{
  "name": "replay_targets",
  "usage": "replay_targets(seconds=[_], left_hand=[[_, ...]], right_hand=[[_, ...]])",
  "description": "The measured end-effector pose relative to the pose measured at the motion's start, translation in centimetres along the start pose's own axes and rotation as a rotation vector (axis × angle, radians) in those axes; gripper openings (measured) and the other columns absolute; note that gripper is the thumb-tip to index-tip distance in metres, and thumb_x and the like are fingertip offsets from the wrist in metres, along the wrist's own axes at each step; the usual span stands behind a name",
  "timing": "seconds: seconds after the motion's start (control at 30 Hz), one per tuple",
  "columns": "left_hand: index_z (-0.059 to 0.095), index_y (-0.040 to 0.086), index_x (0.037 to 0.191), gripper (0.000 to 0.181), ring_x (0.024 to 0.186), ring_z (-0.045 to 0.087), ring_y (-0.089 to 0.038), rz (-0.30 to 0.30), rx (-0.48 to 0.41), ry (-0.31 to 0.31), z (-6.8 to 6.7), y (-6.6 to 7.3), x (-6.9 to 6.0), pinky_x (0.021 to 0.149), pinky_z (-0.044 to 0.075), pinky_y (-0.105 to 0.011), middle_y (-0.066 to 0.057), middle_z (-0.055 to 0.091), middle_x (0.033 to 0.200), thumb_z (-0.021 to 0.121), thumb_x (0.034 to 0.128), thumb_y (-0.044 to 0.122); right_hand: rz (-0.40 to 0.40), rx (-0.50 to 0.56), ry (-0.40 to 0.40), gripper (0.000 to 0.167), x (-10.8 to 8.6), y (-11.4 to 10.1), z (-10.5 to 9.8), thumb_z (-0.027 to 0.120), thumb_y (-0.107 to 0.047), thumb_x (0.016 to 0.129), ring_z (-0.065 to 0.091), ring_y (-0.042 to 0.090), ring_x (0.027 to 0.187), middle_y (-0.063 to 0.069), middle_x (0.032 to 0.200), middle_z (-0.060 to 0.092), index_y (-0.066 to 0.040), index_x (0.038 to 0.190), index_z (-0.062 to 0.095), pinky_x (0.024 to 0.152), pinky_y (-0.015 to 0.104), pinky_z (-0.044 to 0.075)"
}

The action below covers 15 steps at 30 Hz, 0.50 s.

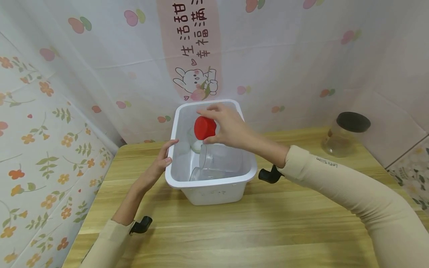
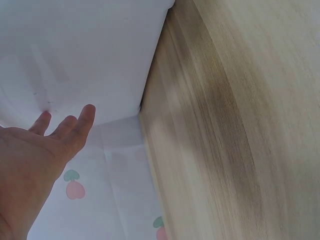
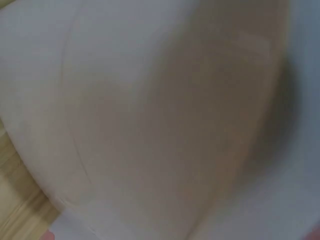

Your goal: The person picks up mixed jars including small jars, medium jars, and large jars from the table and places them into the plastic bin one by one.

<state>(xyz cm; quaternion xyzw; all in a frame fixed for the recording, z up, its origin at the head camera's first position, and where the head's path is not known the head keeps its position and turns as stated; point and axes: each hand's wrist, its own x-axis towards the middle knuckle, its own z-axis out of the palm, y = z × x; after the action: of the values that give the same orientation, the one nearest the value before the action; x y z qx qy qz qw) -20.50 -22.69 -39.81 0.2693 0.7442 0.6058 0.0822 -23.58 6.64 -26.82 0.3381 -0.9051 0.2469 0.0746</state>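
Observation:
A white plastic tub (image 1: 211, 183) stands on the wooden table. Over its inside my right hand (image 1: 231, 126) grips a red lid (image 1: 203, 128) between thumb and fingers. The lid appears to sit on a clear jar (image 1: 195, 143), seen partly below and left of it. Two clear jars, the upper one (image 1: 222, 160) and the lower one (image 1: 204, 174), lie on their sides in the tub's near part. My left hand (image 1: 159, 162) rests on the tub's left rim, with fairly straight fingers (image 2: 85, 120) against the outer wall. The right wrist view is too blurred to show the held thing.
A clear jar with a dark lid (image 1: 345, 134) stands at the table's back right. Behind the table (image 1: 234, 230) hangs a printed curtain (image 1: 285, 74), close to the tub's far end. Another floral curtain (image 1: 50, 167) is on the left.

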Motion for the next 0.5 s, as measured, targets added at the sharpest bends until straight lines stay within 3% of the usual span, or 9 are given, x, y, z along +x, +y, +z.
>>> replay_targets(seconds=[0.13, 0.27, 0.5], left_hand=[[0.02, 0.029, 0.155, 0.06, 0.127, 0.029, -0.049, 0.0, 0.001, -0.004, 0.0, 0.1, 0.0, 0.096, 0.039, -0.055, -0.027, 0.017, 0.154, 0.042, 0.1012, 0.042], [0.021, 0.029, 0.155, 0.059, 0.129, 0.029, -0.045, 0.002, 0.005, 0.0, 0.0, 0.1, 0.1, 0.096, 0.041, -0.047, -0.021, 0.017, 0.156, 0.041, 0.1015, 0.041], [0.02, 0.028, 0.156, 0.059, 0.132, 0.029, -0.041, 0.006, 0.018, 0.0, 0.1, 0.1, 0.1, 0.095, 0.045, -0.043, -0.014, 0.013, 0.159, 0.039, 0.1012, 0.035]], right_hand=[[-0.016, -0.009, -0.053, 0.107, -0.3, 0.7, 0.0, 0.09, -0.049, 0.072, 0.03, 0.034, 0.143, 0.014, 0.161, 0.029, -0.023, 0.16, 0.034, 0.103, 0.059, 0.039], [-0.009, 0.057, -0.076, 0.118, -0.9, 1.5, -0.3, 0.089, -0.056, 0.07, 0.024, 0.037, 0.146, 0.014, 0.166, 0.016, -0.027, 0.163, 0.023, 0.102, 0.067, 0.034], [-0.026, 0.154, -0.068, 0.117, -2.2, 3.4, -0.9, 0.091, -0.051, 0.071, 0.028, 0.03, 0.145, 0.009, 0.164, 0.021, -0.019, 0.162, 0.024, 0.105, 0.058, 0.036]])
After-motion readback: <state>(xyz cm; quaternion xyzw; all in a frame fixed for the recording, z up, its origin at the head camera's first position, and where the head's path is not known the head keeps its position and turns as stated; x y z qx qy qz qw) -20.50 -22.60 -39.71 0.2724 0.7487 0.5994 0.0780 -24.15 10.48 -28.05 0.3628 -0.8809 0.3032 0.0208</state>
